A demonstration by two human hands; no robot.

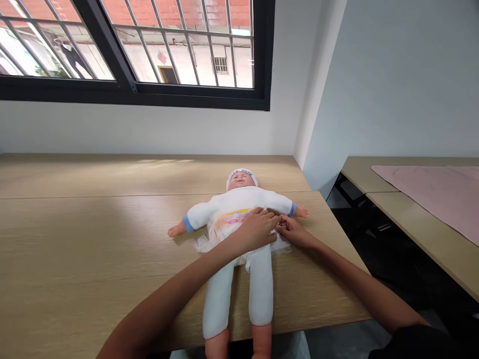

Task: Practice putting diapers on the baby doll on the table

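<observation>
The wooden surface carried a doll on its back, head toward 12 o'clock, feet past the near edge. A diaper wrapped its waist. The left hand lay flat on the diaper, grip loose. The right hand, at 3 o'clock, pinched the diaper's tab.

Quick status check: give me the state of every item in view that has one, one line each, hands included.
White-suited baby doll: lying face up on the table, arms spread, legs over the near edge.
Printed disposable diaper: around the doll's waist, edges spread on the table.
Left hand: pressed flat on the diaper front.
Right hand: grip pinched at the diaper's side.
Light wooden table: bearing the doll.
Pink cloth: spread flat on the neighbouring table.
Barred window: shut.
</observation>
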